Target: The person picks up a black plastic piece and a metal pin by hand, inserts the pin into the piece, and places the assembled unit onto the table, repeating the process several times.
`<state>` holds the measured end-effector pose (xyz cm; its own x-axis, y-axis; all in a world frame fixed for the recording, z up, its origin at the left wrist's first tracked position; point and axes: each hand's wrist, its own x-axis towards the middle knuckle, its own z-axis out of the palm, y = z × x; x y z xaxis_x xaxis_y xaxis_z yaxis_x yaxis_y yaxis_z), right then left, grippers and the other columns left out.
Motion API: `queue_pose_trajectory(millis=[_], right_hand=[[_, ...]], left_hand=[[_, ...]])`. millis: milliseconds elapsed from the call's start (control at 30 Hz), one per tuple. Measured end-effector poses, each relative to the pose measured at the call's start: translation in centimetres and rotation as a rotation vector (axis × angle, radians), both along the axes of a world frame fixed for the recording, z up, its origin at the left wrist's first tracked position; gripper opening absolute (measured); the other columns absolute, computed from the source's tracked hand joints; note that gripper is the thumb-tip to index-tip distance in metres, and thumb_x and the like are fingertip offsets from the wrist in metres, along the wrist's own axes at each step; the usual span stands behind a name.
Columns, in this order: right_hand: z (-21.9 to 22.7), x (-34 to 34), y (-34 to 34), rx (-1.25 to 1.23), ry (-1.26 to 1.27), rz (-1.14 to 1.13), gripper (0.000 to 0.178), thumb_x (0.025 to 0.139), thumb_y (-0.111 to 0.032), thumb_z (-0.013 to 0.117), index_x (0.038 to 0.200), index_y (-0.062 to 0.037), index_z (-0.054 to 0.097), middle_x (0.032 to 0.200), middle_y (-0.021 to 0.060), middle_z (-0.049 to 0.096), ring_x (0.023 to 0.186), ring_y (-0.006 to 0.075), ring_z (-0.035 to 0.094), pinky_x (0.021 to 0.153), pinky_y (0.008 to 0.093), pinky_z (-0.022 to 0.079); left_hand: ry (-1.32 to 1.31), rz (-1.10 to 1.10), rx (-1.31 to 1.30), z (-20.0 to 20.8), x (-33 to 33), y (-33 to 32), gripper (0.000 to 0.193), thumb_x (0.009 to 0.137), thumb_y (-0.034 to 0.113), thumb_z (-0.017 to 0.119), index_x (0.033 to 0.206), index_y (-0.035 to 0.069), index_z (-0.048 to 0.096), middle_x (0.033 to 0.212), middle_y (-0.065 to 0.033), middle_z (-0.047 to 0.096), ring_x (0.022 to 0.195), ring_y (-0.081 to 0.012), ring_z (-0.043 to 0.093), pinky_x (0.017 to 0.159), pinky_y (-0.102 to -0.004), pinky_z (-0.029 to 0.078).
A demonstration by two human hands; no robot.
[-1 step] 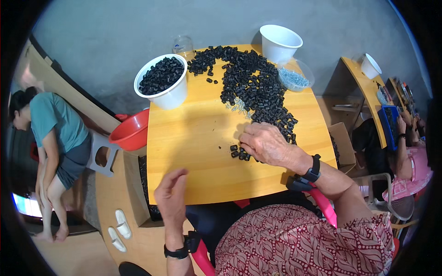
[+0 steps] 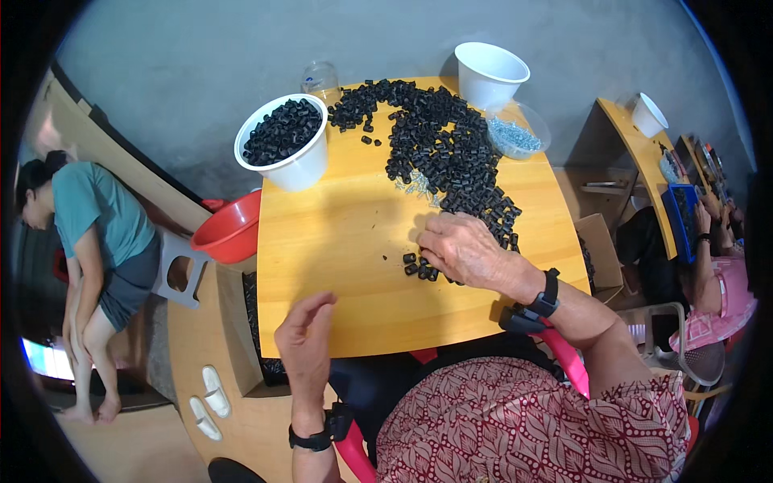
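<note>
My right hand (image 2: 467,251) is over the right half of the yellow table, its fingers bent down and closed at the edge of a heap of short black plastic cylinders (image 2: 443,133). Its fingertips are partly hidden, and I cannot make out what they hold. A few loose cylinders (image 2: 420,268) lie right beside them. Above the table's near left edge, my left hand (image 2: 306,330) is raised with fingers loosely stretched and nothing visible in them. Small silvery screws (image 2: 417,185) lie among the black pieces at the heap's left side.
A white bucket (image 2: 298,165) full of black cylinders stands at the table's far left, by a clear jar (image 2: 320,80). Far right are another white bucket (image 2: 491,76) and a clear bowl of screws (image 2: 515,138). A red basin (image 2: 229,231) is left of the table; other people are on both sides.
My left hand has shifted slightly to the right. The right hand stays in nearly the same place by the loose cylinders.
</note>
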<state>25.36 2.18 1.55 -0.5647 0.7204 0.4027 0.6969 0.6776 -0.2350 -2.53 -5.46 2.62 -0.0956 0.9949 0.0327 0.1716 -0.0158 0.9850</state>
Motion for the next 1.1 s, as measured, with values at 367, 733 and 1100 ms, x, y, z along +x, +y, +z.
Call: queue_pose_trajectory(millis=[367,733,1100], right_hand=[[2.5,-0.3,0.1,-0.459,0.433,-0.085,0.012,0.083,-0.006,0.065,0.094,-0.0015,0.066,0.079,0.0099,0.061,0.068,0.0206,0.063,0.061,0.0334,0.051],[1.7,-1.9,-2.6,-0.488,0.557,0.043,0.020,0.082,-0.002,0.074,0.102,-0.0019,0.071,0.091,0.0100,0.067,0.078,0.0206,0.066,0.065,0.0311,0.053],[2.3,-1.7,-2.3,-0.160,0.367,0.139,0.024,0.077,-0.011,0.075,0.099,-0.0056,0.065,0.088,0.0100,0.061,0.085,0.0291,0.063,0.073,0.0375,0.054]], left_hand=[[-0.206,-0.167,-0.128,-1.6,5.7,2.6,0.022,0.095,0.005,0.063,0.115,-0.004,0.067,0.104,-0.0072,0.071,0.098,-0.0122,0.064,0.091,-0.0254,0.049],[-0.484,-0.104,-0.283,-2.6,8.0,2.7,0.027,0.092,0.002,0.067,0.118,-0.003,0.064,0.106,-0.0071,0.068,0.099,-0.0125,0.063,0.090,-0.0255,0.050],[-0.660,-0.147,-0.351,-2.3,7.7,3.0,0.026,0.091,0.004,0.068,0.116,-0.001,0.064,0.104,-0.0057,0.068,0.095,-0.0124,0.063,0.088,-0.0250,0.051]])
